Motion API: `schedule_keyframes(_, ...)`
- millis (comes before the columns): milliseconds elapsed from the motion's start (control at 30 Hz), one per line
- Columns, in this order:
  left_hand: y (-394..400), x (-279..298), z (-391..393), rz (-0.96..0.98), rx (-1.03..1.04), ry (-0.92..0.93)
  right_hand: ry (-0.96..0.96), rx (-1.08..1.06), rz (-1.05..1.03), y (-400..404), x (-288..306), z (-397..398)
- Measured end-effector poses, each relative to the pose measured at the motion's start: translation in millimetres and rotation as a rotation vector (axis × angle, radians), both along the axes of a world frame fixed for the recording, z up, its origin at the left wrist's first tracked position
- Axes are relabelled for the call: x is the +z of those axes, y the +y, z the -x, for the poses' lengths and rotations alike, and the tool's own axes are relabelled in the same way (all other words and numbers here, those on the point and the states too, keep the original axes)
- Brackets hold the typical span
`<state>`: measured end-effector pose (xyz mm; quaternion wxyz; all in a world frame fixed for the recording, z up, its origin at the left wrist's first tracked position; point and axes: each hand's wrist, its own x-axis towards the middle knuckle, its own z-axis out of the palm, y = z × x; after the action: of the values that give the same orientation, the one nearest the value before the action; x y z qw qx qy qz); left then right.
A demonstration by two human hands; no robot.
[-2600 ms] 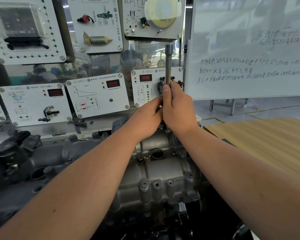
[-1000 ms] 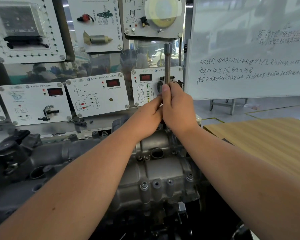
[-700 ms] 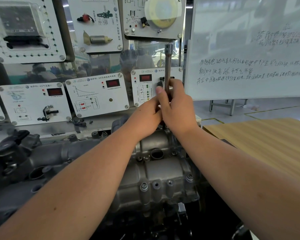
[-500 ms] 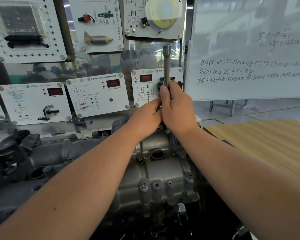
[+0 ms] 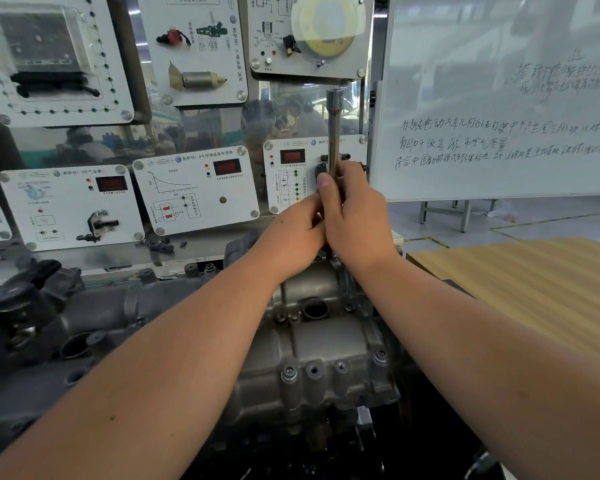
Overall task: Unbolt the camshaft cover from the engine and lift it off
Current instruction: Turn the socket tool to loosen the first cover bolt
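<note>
The grey cast camshaft cover (image 5: pixel 329 344) lies on the engine at the centre, with several bolts along its near edge and a round hole on top. A long steel extension bar (image 5: pixel 334 129) stands upright over the cover's far right end. My right hand (image 5: pixel 355 216) grips the bar's lower part, thumb up along it. My left hand (image 5: pixel 293 237) holds the bar just below, pressed against the right hand. The bar's lower tip and the bolt under it are hidden by my hands.
Dark engine parts and a black intake (image 5: pixel 32 317) fill the left. White sensor display panels (image 5: pixel 194 188) stand behind the engine. A whiteboard (image 5: pixel 499 98) with writing is at the back right. A wooden tabletop (image 5: pixel 534 282) lies to the right.
My right hand's fingers have shifted on the bar, loosening and regripping, while the bar stays upright in the same place. The left hand has barely moved.
</note>
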<state>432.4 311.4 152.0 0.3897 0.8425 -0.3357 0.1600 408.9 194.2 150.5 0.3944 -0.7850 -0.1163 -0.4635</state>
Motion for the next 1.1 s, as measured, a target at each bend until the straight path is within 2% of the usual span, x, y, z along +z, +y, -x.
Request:
schedule_keyframes(233, 0.3, -1.5, 2.8, -0.019, -0.02, 0.043, 0.021, -0.029, -0.002, 1.7, 1.8, 2.1)
schedule_keyframes(467, 0.2, 2.9, 4.5, -0.005, -0.017, -0.007, 0.018, 0.031, -0.059, 0.9, 0.9, 1.6)
schedule_keyframes(733, 0.7, -1.7, 3.2, 0.022, -0.041, 0.047, -0.012, -0.021, -0.007, 0.6, -0.2, -0.7)
schedule_keyframes(1100, 0.1, 1.2, 3.2, 0.008, -0.007, -0.004, 0.014, -0.007, -0.025, -2.6, -2.6, -5.0)
